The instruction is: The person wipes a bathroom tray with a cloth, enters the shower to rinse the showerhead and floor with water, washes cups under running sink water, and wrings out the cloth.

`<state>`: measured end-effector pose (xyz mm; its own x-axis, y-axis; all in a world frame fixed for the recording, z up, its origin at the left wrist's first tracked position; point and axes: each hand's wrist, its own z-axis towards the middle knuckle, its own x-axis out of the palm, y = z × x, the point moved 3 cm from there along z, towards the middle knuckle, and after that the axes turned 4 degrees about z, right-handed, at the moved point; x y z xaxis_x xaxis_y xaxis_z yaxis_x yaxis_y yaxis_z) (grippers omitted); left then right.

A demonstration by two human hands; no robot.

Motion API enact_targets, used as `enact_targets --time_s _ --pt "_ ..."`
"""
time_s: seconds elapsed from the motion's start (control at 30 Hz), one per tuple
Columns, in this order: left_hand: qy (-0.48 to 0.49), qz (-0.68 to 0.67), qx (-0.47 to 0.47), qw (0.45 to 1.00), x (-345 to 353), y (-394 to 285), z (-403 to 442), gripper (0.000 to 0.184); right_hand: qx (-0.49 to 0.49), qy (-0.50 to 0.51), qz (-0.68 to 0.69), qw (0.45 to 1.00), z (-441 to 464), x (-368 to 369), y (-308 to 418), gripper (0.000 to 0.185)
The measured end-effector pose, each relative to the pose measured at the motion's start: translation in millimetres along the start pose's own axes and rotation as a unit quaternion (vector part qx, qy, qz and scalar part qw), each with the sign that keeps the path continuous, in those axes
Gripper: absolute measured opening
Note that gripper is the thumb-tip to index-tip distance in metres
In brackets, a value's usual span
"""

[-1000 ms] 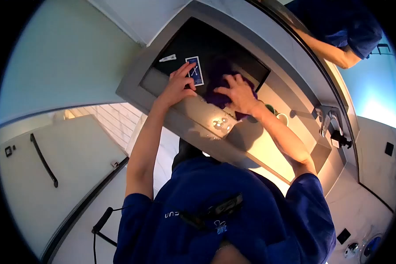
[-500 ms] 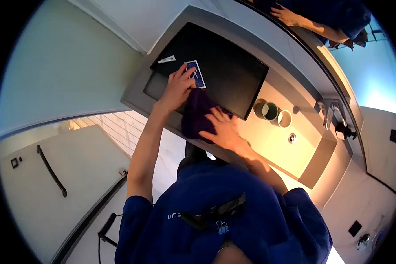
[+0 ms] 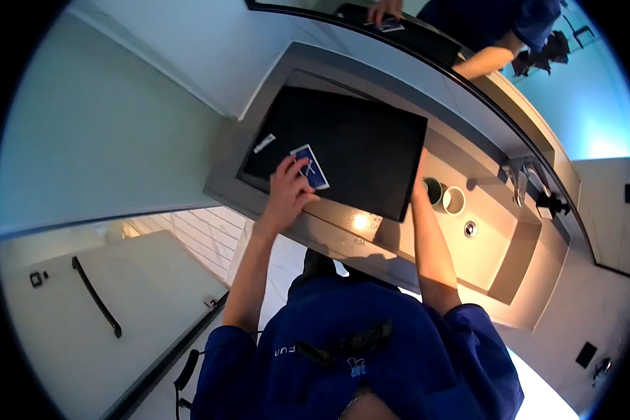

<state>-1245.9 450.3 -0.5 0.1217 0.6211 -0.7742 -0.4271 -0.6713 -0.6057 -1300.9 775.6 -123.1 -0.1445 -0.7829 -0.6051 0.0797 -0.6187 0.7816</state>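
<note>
A thin black board or tray lies across the left part of the grey counter and partly over the basin. On its near-left area lie a blue-and-white packet and a small white tube. My left hand rests on the board's near side, fingers apart, fingertips touching the packet and thumb by the board's edge. My right hand is against the board's right edge, with its fingers partly hidden there. The purple cloth is out of sight.
Two cups, one green and one pale, stand in the sink basin near the drain. A faucet rises at the back right. Wet shine shows on the counter front. A mirror runs along the back.
The board has shifted toward me with the packet and tube on it. My right hand has left the purple cloth and moved to the board's right edge. The cloth has gone from view.
</note>
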Motion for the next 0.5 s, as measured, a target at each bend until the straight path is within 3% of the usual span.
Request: enact_targets --time_s 0.07,0.1,0.17,0.2,0.23,0.3,0.43,0.5 --pt "-0.052 -0.004 0.033 0.998 7 -11 -15 0.023 0.097 0.008 0.218 0.971 16 -13 -9 0.033" --pt "-0.056 0.000 0.029 0.998 14 -19 -19 0.021 0.158 0.009 0.334 0.929 18 -21 -11 0.033" --pt "-0.045 -0.029 0.017 0.998 22 -29 -24 0.021 0.306 -0.038 0.470 0.827 6 -46 60 0.031" --pt "-0.053 -0.027 0.015 0.998 21 -30 -26 0.021 0.297 -0.008 0.599 0.744 0 -44 52 0.036" --pt "-0.060 -0.032 0.015 0.998 22 -32 -29 0.020 0.295 -0.002 0.598 0.745 -10 -47 63 0.036" --pt "-0.073 -0.034 0.011 0.997 24 -34 -27 0.020 0.331 -0.034 0.687 0.645 -26 -54 89 0.040" --pt "-0.055 -0.028 -0.008 0.998 22 -32 -33 0.020 0.405 0.017 0.652 0.641 -37 -43 66 0.044" --pt "-0.030 0.020 0.008 0.999 22 -29 -30 0.026 0.287 0.063 0.587 0.754 -26 -48 75 0.051"
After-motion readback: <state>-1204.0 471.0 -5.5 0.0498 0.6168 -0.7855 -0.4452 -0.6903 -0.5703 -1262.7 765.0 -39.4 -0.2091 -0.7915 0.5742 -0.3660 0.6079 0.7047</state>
